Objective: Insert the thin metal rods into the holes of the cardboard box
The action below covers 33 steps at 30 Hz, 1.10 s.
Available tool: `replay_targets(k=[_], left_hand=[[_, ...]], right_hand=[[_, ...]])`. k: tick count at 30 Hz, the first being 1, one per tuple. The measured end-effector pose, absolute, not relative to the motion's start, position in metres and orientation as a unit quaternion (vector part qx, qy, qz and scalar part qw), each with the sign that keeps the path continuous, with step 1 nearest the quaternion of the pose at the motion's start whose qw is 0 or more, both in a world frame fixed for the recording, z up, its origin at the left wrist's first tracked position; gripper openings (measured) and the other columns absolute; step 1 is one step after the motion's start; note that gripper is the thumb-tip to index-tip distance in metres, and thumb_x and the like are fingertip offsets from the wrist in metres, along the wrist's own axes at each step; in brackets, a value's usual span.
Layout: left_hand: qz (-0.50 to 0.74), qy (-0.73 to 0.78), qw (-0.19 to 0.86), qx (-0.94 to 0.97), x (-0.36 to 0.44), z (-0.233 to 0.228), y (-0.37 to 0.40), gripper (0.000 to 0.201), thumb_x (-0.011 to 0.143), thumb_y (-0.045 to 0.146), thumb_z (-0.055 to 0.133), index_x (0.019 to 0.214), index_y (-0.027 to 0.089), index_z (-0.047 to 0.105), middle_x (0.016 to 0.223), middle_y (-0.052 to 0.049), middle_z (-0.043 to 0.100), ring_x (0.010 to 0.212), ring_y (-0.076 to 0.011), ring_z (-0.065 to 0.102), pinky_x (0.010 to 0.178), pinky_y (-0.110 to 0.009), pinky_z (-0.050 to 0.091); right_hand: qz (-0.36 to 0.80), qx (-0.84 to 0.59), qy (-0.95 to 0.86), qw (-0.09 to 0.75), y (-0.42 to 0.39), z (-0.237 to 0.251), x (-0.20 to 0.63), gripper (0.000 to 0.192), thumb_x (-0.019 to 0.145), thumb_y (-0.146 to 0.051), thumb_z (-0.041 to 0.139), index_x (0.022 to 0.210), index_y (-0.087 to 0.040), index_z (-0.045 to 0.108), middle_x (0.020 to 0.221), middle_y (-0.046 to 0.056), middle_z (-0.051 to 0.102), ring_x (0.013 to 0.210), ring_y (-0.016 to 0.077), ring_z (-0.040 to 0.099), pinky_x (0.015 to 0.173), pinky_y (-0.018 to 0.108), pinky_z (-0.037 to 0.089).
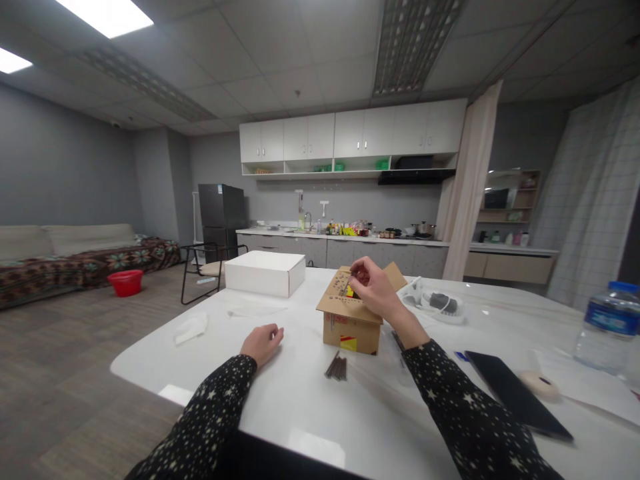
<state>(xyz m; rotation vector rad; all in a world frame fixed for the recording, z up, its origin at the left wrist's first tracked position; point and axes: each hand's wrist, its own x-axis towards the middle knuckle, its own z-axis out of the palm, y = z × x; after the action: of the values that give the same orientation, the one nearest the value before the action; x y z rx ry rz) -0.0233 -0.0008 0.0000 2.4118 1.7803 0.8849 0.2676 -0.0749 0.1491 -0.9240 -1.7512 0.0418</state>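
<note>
A brown cardboard box [350, 330] with raised flaps stands on the white table. Rows of small dark marks, holes or fastener heads, dot its top flap [337, 293]. Over that flap is my right hand [373, 287], thumb and fingers pinched together; a tiny dark thing shows at the fingertips, too small to name. In front of the box lies a small bundle of long, thin dark nails or screws [337, 367]. My left hand [263, 345] rests on the tabletop left of the box, its fingers loosely curled in with nothing visible in them.
A white box [265, 272] stands behind on the left, with crumpled clear plastic [191, 328] nearer the edge. To the right are a white corded device [440, 303], a black tablet-like slab [517, 393], a beige round object [539, 385] and a large water bottle [607, 327].
</note>
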Motion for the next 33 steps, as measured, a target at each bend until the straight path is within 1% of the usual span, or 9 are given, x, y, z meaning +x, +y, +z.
replay_targets(k=[14, 33], left_hand=[[0.284, 0.57, 0.012, 0.771, -0.0232, 0.0016, -0.0031, 0.038, 0.085, 0.044, 0.037, 0.061, 0.02, 0.054, 0.059, -0.001, 0.056, 0.059, -0.0144, 0.049, 0.061, -0.024, 0.03], [0.277, 0.574, 0.009, 0.771, -0.0222, 0.0048, -0.006, 0.038, 0.086, 0.043, 0.037, 0.062, 0.02, 0.056, 0.059, -0.002, 0.058, 0.06, -0.0148, 0.05, 0.061, -0.025, 0.03]], right_hand=[[0.021, -0.395, -0.744, 0.538, -0.072, 0.1452, 0.2651, 0.011, 0.074, -0.019, 0.051, 0.085, -0.02, 0.049, 0.072, -0.002, 0.055, 0.061, 0.0124, 0.049, 0.058, 0.026, 0.04], [0.02, -0.401, -0.751, 0.524, -0.0718, 0.1442, 0.2641, 0.009, 0.075, -0.021, 0.05, 0.084, -0.02, 0.05, 0.072, -0.001, 0.055, 0.062, 0.0129, 0.051, 0.057, 0.026, 0.04]])
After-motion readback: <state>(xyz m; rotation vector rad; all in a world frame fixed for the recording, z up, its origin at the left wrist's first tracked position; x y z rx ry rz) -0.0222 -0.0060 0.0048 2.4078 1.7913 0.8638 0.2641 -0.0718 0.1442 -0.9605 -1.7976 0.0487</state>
